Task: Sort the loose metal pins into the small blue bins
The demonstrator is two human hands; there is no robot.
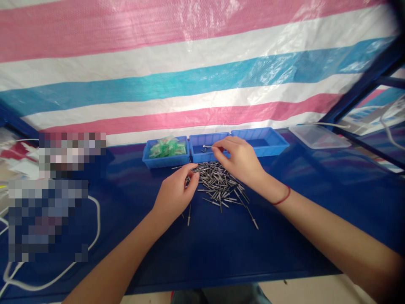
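We found a heap of pins (218,183), thin, short and silvery, lying loose on the blue tabletop (284,236) just in front of three blue trays; a few strays lay nearer the person. The left hand (175,192) rested at the heap's left edge, fingertips pressed together on the pins. The right hand (240,158) pinched a single pin (207,146) between thumb and forefinger over the middle tray (198,157).

Head-worn view faces forward and down, close over the surface (221,249); left hand (175,193) and right hand (241,162) at 12 o'clock.
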